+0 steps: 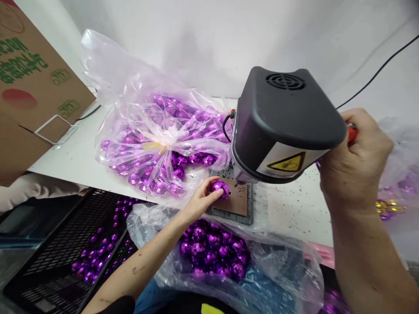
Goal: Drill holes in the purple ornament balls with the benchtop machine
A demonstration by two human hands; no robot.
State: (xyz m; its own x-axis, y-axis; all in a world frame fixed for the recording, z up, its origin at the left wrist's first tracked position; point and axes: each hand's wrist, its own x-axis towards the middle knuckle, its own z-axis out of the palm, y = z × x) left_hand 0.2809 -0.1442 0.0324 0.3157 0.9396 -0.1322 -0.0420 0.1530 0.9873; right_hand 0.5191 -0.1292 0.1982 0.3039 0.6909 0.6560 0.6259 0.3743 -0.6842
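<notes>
My left hand [209, 192] pinches a shiny purple faceted ball [221, 190] between thumb and fingers. It holds the ball over a brown plate [235, 200] on the grey base [249, 209] of a black-housed press machine [288, 126]. A small dark hole shows on the ball's right side. Above and right of the base, the machine's housing carries a yellow warning label. My right hand [363, 152] is wrapped round a red-ended handle [352, 133] at the machine's right side; most of the handle is hidden by the fingers.
A tied clear bag of purple balls [170, 139] lies on the white table [288, 209]. An opened plastic bag [275, 270] with more balls sits at my lap. At lower left stands a black crate [49, 261]. A cardboard box [39, 91] leans at far left.
</notes>
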